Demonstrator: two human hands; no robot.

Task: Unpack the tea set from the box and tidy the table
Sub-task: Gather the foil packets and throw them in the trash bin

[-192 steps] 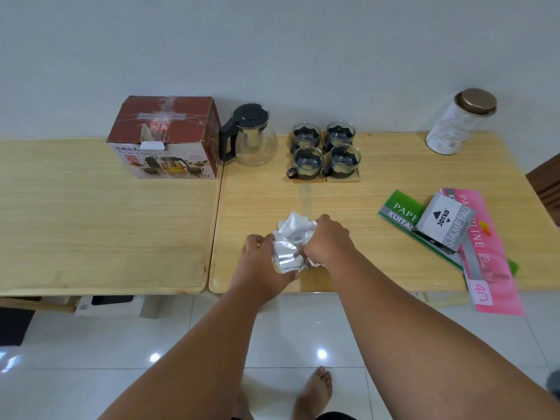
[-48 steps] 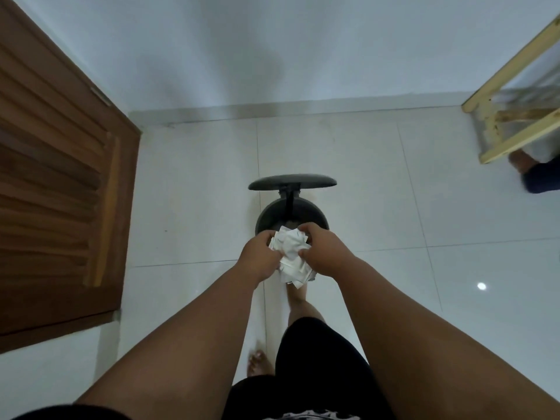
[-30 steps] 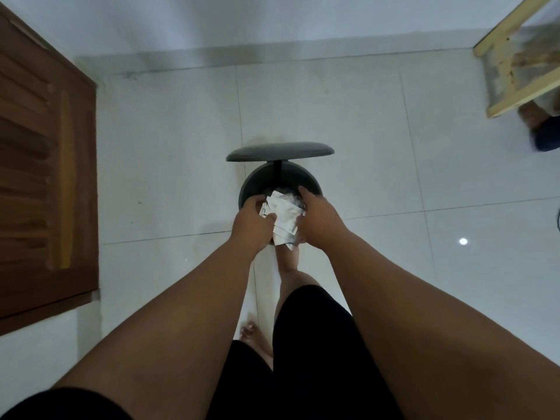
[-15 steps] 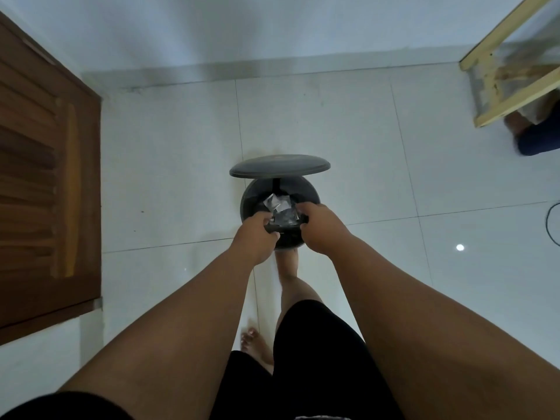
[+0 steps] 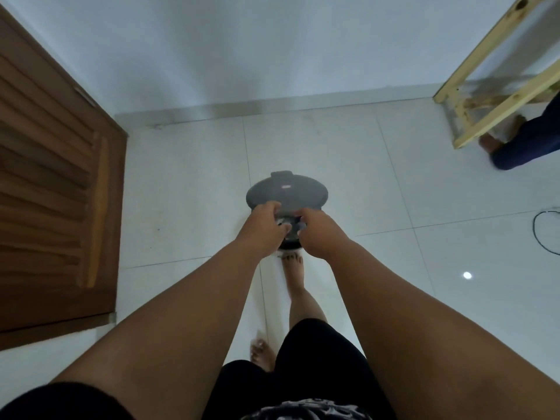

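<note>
Mid-frame, both hands over the bin [image 5: 286, 195], left hand [image 5: 266, 227] and right hand [image 5: 318, 231] loosely curled, holding nothing, crumpled wrap [image 5: 288, 227] just visible inside between them, lid half down.

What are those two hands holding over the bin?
Seemingly nothing: the left hand and right hand hover with loose fingers over the bin; the paper lies inside it.
</note>
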